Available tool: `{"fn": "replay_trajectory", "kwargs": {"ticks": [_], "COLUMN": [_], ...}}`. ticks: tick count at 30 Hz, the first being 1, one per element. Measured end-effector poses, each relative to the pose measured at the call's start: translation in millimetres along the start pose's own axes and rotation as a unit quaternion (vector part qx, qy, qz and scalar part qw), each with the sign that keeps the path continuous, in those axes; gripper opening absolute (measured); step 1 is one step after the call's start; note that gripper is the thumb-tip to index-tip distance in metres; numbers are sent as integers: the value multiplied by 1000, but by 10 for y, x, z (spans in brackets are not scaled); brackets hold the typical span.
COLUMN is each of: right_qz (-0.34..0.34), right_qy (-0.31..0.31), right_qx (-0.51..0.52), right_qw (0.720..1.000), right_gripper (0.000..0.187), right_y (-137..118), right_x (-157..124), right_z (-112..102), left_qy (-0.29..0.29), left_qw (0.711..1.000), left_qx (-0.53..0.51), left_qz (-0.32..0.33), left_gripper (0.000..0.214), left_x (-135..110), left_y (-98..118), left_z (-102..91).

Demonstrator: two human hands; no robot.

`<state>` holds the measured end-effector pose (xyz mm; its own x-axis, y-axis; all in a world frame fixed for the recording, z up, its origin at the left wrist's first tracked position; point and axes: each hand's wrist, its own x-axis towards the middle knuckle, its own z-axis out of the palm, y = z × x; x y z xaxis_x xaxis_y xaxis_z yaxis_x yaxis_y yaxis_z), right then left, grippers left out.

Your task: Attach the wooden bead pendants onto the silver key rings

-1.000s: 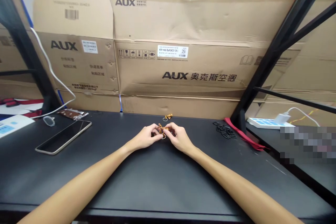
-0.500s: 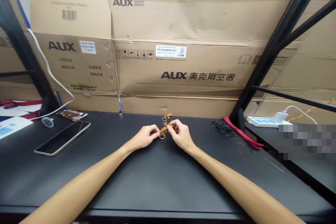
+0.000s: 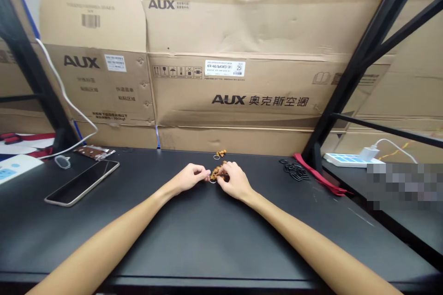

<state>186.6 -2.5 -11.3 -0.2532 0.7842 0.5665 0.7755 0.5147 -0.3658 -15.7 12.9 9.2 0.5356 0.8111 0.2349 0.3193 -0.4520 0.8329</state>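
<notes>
1. Your phone (image 3: 82, 183) lies flat toward the left end of the bench (image 3: 207, 239), well apart from your hands.
2. Your left hand (image 3: 188, 179) reaches in low from the near edge, fingers together; can't tell if they're gripping anything.
3. The orange-brown trinket (image 3: 219, 171) sits mid-bench between your hands, nearer the far edge, with a small metal ring (image 3: 212, 180) at its near side.
4. Your right hand (image 3: 236, 181) angles inward, fingers clamped on the trinket, probably to steady it.
5. Nearby, a second trinket (image 3: 221, 152) sits by the far edge; black rings (image 3: 295, 171) and a red strap (image 3: 316, 176) lie further right.
</notes>
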Motion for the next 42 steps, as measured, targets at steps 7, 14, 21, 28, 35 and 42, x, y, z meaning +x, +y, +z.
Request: {"fn": "replay_trajectory", "kwargs": {"ticks": [7,14,21,28,35,42], "right_qz": [-127,-152,-158,-150,-142,-130], "right_qy": [-25,-62,-78,-61,-58,-49], "right_qx": [84,84,85,92,87,108], "right_qw": [988,983,981,983,984,984], "right_gripper": [14,11,9,5,5,7], "right_y": [-91,-95,-102,-74,-62,-65], "right_x": [-27,-34,-37,-39,-37,-30], "right_z": [-71,-87,-78,-49,-43,-53], "left_qy": [-26,-35,-37,-39,-38,-27], "left_qw": [999,998,998,998,998,995], "left_qx": [-22,-42,-48,2,50,80], "left_qz": [21,23,24,44,29,53], "left_gripper": [44,42,41,37,37,33], "left_x": [-16,1,13,29,13,-34], "left_y": [81,36,-24,-92,-80,25], "left_z": [-23,-19,-17,-19,-36,-1]}}
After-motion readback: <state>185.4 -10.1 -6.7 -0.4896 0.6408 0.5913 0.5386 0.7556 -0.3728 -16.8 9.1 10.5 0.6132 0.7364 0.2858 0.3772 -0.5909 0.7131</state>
